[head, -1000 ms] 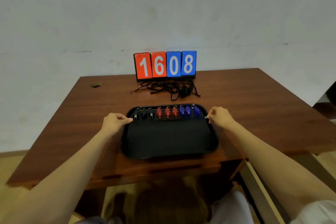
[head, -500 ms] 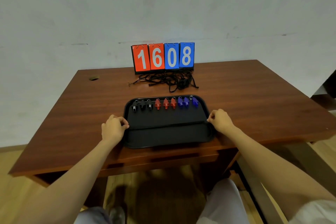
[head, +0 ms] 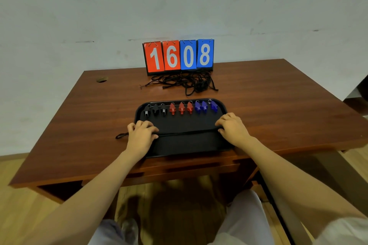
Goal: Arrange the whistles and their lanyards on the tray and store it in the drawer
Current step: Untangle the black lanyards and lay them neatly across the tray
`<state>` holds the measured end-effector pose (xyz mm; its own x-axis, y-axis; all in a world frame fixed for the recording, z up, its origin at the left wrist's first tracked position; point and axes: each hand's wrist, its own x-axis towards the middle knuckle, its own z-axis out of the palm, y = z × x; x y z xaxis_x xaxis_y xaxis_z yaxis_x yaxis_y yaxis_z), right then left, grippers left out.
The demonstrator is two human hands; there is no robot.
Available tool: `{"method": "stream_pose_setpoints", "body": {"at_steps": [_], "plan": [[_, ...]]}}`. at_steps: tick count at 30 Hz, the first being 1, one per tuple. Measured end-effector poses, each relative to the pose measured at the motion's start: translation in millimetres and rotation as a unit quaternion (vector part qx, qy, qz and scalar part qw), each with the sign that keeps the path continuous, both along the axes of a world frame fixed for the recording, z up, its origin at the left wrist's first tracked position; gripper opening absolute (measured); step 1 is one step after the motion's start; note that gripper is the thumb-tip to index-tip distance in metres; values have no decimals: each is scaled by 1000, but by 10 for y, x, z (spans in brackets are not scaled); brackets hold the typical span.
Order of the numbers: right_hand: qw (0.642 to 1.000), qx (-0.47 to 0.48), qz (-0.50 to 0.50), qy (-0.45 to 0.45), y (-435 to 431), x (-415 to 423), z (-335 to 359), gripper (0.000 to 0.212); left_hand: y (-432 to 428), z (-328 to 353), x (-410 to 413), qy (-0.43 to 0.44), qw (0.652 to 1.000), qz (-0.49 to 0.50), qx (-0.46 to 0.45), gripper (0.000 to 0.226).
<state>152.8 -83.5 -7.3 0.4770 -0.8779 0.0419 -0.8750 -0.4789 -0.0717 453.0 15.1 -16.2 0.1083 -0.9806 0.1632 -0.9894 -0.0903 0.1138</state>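
A black tray (head: 189, 145) lies at the table's near edge. Along its far side stand three black whistles (head: 155, 110), three red whistles (head: 181, 108) and three blue whistles (head: 204, 106) in one row. A black lanyard (head: 185, 133) runs straight across the tray's middle. My left hand (head: 141, 134) presses its left end at the tray's left rim, and a short loop pokes out onto the wood. My right hand (head: 233, 128) pinches the other end at the right rim. A tangled pile of lanyards (head: 191, 82) sits behind the tray.
A flip scoreboard (head: 179, 56) reading 1608 stands at the back of the brown table (head: 278, 105), against the wall. A cable hole (head: 102, 80) is at the back left. The shut drawer front (head: 189, 167) is under the near edge, above my knees.
Both hands slid from the tray's far corners toward me along its sides, drawing the lanyard taut across the tray's middle. The view has pulled back from the table.
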Motion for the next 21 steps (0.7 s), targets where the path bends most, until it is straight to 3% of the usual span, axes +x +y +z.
{"method": "stream_pose_setpoints", "body": {"at_steps": [8, 21], "plan": [[999, 16, -19, -28, 18, -44, -50, 26, -26, -38, -20, 53, 998, 19, 13, 23], [991, -4, 6, -131, -530, 472, 478, 24, -893, 429, -710, 73, 994, -79, -23, 25]]}}
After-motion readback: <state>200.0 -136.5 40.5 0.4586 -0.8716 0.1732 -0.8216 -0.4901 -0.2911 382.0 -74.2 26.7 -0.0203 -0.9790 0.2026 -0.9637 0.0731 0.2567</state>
